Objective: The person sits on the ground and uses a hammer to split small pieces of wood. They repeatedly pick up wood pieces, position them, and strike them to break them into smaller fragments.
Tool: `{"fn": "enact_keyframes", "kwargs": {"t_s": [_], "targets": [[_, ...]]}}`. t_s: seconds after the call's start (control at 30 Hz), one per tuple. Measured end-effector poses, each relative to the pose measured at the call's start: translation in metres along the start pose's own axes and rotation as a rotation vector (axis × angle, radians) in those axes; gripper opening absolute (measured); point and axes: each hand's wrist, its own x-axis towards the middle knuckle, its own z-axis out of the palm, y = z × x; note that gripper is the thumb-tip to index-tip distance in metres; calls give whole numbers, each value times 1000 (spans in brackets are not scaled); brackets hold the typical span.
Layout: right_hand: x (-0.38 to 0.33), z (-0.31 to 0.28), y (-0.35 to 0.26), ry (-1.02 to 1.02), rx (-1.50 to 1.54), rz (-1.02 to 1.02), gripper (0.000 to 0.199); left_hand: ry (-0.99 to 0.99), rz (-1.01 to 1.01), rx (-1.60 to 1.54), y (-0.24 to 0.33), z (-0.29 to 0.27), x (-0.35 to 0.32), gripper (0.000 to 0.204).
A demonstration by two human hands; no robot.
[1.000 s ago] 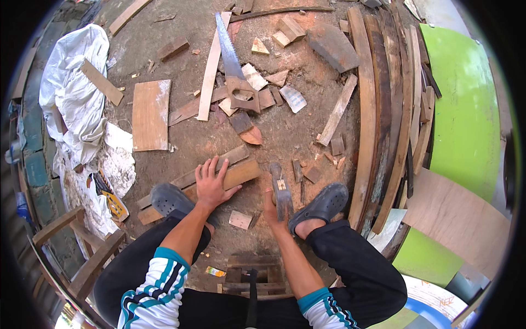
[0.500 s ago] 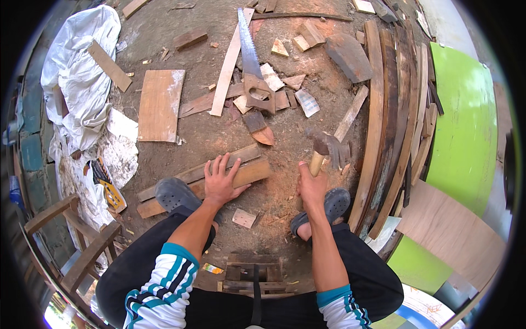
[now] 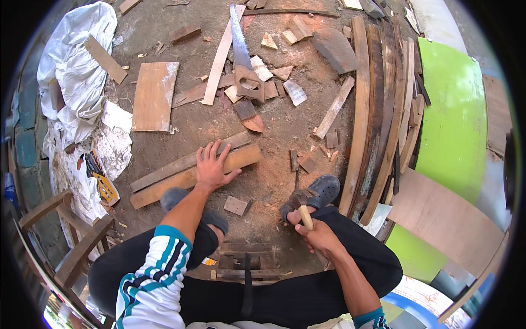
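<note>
My left hand [image 3: 212, 167] lies across two wooden planks side by side on the ground, fingers spread and pressing on top. The farther plank [image 3: 164, 174] is narrow and greyish brown; the nearer plank [image 3: 164, 193] is a warmer orange brown. In my right hand [image 3: 322, 240] is a hammer, its pale wooden handle [image 3: 305, 216] gripped in closed fingers beside my right knee. The hammer's dark head points away from me, over my right clog [image 3: 324, 189], and is partly hard to make out against it. A small wood offcut [image 3: 235, 205] lies between my feet.
Ahead lies a handsaw [image 3: 241, 55] among wood scraps. Long boards [image 3: 378, 109] are stacked along the right, beside a green panel [image 3: 452, 120]. A flat wooden piece [image 3: 154, 97] and a white sack [image 3: 82, 60] lie to the left. Near me is a low wooden stool [image 3: 249, 257].
My right hand has drawn the hammer back toward me, from beyond my right foot to beside my knee. My left hand stays on the planks. The view has shifted slightly.
</note>
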Motion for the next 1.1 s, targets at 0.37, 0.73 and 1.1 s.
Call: {"fn": "enact_keyframes", "kwargs": {"t_s": [0.37, 0.73, 1.1], "targets": [[-49, -6, 13, 81, 197, -255, 25, 188, 143, 37, -3, 9, 1, 78], [-45, 3, 22, 9, 327, -344, 26, 157, 106, -57, 31, -15, -3, 69], [-35, 2, 24, 96, 165, -381, 30, 269, 142, -6, 27, -5, 13, 64]]}}
